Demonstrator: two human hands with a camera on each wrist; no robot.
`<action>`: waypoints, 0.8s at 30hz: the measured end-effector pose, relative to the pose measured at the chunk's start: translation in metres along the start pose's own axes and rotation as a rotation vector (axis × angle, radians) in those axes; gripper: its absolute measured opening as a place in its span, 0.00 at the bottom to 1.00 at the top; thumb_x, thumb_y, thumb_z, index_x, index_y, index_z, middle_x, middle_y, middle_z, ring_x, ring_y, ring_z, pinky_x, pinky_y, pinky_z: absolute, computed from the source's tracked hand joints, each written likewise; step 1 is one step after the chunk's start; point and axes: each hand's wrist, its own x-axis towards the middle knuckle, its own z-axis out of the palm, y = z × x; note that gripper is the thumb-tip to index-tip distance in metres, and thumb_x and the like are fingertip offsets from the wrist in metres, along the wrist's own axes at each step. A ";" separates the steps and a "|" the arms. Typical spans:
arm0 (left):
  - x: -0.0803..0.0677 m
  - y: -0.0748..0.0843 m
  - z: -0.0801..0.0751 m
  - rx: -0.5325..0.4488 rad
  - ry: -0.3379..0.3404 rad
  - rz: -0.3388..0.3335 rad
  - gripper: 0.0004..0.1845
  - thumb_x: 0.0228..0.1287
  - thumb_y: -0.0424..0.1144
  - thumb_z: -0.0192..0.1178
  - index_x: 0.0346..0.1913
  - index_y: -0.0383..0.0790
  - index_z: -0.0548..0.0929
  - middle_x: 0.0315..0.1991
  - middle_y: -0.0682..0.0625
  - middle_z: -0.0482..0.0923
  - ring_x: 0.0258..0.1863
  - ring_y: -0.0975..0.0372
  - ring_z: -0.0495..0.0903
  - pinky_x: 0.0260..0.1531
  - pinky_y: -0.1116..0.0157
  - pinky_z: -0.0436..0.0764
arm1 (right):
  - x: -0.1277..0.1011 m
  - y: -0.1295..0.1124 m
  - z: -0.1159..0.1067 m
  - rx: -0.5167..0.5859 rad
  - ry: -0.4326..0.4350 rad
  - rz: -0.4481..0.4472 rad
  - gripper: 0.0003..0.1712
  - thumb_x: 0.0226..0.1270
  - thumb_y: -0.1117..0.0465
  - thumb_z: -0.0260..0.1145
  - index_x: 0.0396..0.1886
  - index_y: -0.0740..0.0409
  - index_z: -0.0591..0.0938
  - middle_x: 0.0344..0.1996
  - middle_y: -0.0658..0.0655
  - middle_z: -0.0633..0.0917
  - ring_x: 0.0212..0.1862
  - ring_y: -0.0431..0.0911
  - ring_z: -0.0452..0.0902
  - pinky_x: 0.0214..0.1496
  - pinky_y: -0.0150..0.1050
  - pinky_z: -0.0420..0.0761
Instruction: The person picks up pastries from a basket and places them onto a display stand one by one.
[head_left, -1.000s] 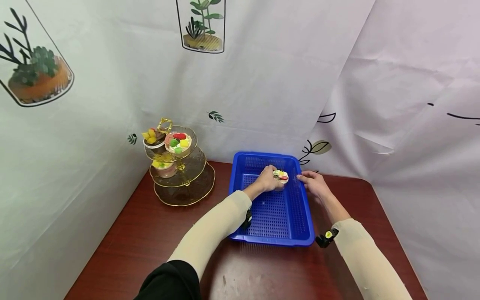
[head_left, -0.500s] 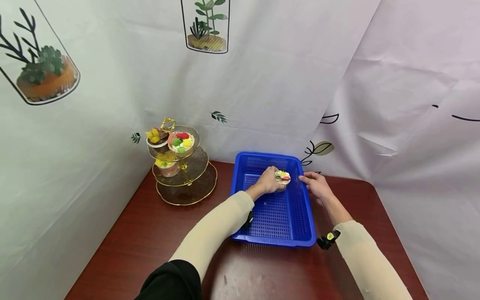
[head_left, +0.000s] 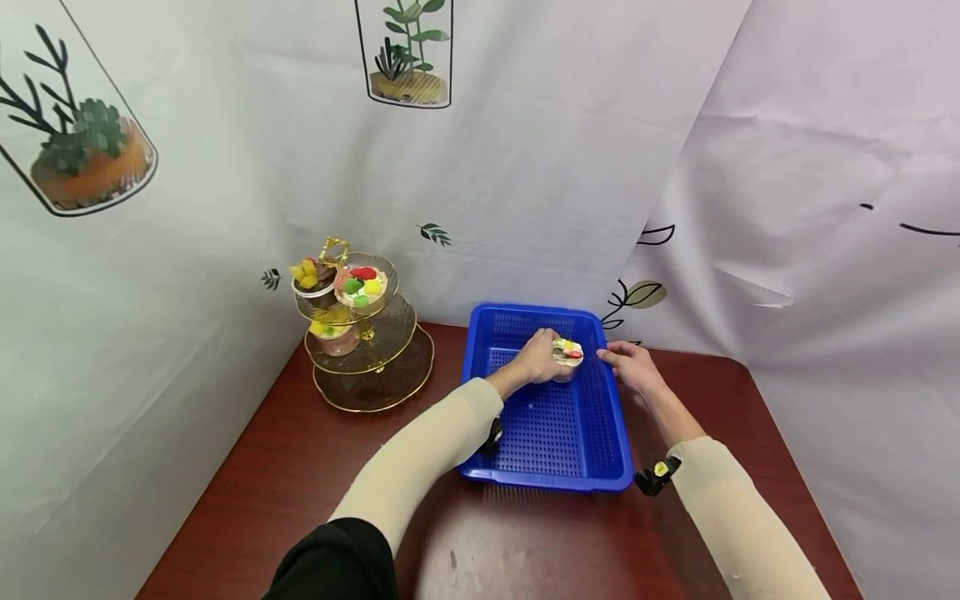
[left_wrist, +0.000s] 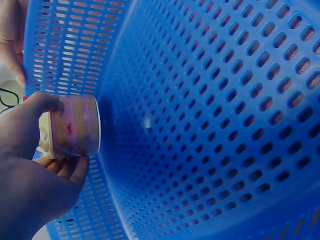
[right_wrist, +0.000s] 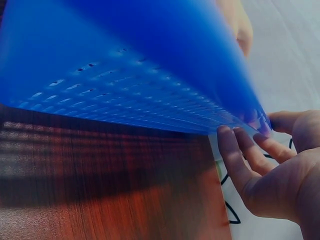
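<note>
Inside the blue plastic basket (head_left: 542, 482), my left hand (head_left: 536, 358) grips a small cake cup (head_left: 568, 353) near the far right wall. The left wrist view shows pink and tan layers in the clear cake cup (left_wrist: 77, 125), with my thumb on one side and fingers on the other. Its base appears close to the basket floor; I cannot tell if they touch. My right hand (head_left: 633, 367) pinches the basket's right rim, thumb over the edge. In the right wrist view the fingers of that hand (right_wrist: 280, 170) lie against the wall's outside.
A three-tier glass stand (head_left: 375, 392) with gold edges is left of the basket. Two cake cups sit on its top tier, including a fruit-topped cup (head_left: 362, 287); another cake cup (head_left: 335, 340) is on the middle tier. White cloth (head_left: 525, 167) hangs behind the brown table (head_left: 360, 467).
The left hand and its cake cup have shifted very slightly to the right within the basket. The right hand stays at the rim. The whole head view sways a little.
</note>
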 end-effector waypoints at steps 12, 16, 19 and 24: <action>-0.005 0.003 -0.030 -0.071 -0.007 0.035 0.34 0.65 0.47 0.76 0.67 0.36 0.74 0.61 0.44 0.75 0.59 0.55 0.78 0.62 0.60 0.77 | 0.001 0.000 0.001 -0.003 0.005 -0.005 0.27 0.82 0.53 0.63 0.70 0.65 0.73 0.45 0.57 0.86 0.39 0.44 0.86 0.40 0.40 0.89; -0.006 -0.001 -0.041 -0.108 0.017 0.057 0.34 0.66 0.47 0.75 0.68 0.37 0.74 0.62 0.44 0.75 0.60 0.54 0.78 0.62 0.59 0.77 | 0.001 0.001 0.002 -0.009 0.009 -0.001 0.26 0.83 0.53 0.63 0.70 0.64 0.73 0.46 0.57 0.85 0.40 0.44 0.85 0.40 0.40 0.88; -0.007 -0.002 -0.050 -0.135 0.025 0.073 0.35 0.66 0.47 0.75 0.69 0.37 0.73 0.63 0.44 0.75 0.61 0.54 0.78 0.63 0.59 0.77 | 0.001 0.001 0.002 -0.010 0.014 0.003 0.25 0.83 0.54 0.63 0.70 0.64 0.74 0.45 0.56 0.85 0.39 0.43 0.84 0.40 0.39 0.88; -0.011 0.003 -0.065 -0.161 0.021 0.125 0.36 0.67 0.47 0.75 0.70 0.35 0.72 0.65 0.42 0.75 0.63 0.53 0.77 0.64 0.57 0.76 | 0.000 0.001 0.001 -0.007 0.014 0.002 0.26 0.83 0.53 0.63 0.70 0.64 0.73 0.44 0.55 0.85 0.39 0.43 0.85 0.40 0.39 0.88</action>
